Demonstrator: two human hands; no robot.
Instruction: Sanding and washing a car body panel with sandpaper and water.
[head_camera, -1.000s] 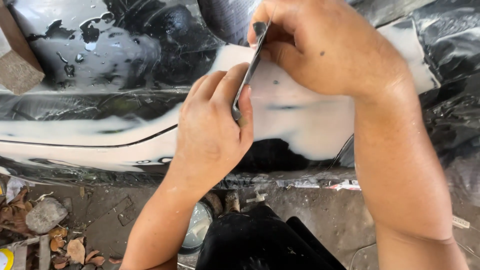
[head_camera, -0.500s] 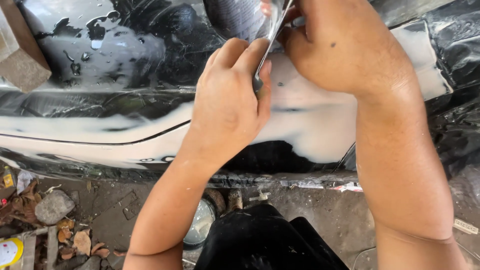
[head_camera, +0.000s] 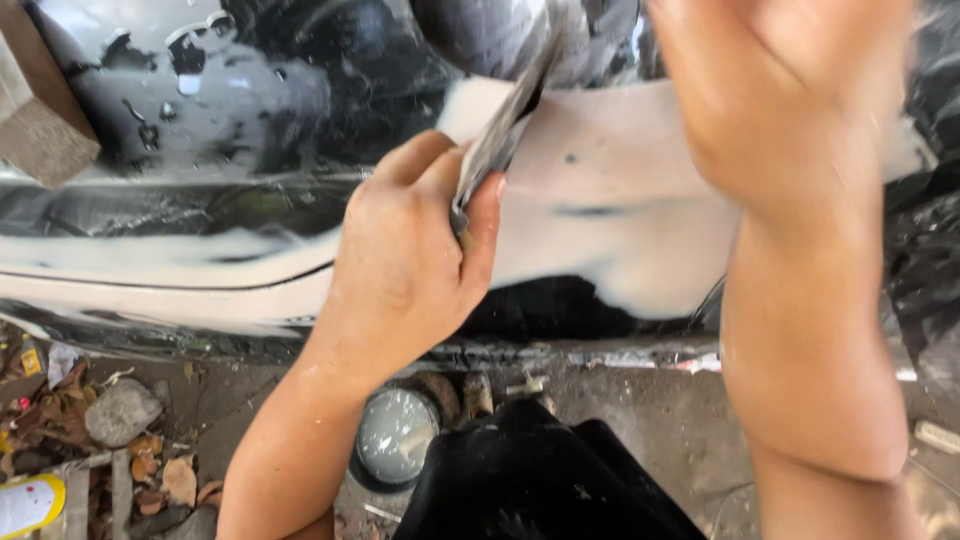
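A thin flat scraper (head_camera: 505, 125) lies tilted against the pale putty patch (head_camera: 620, 200) on the glossy black car panel (head_camera: 250, 120), its lower end clamped between thumb and fingers of the left hand (head_camera: 415, 265). The right hand (head_camera: 790, 95), at two o'clock from the left and apart from it, is blurred, so I cannot tell whether it grips anything. At six o'clock a round tin (head_camera: 395, 435) sits on the dirt ground (head_camera: 650, 420), a stone (head_camera: 120, 410) at eight o'clock, a sanding block (head_camera: 35, 110) at ten.

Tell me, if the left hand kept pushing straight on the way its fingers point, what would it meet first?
Probably the pale filler patch on the black car panel; the left hand already holds its thin scraper blade against it, though depth is unclear.
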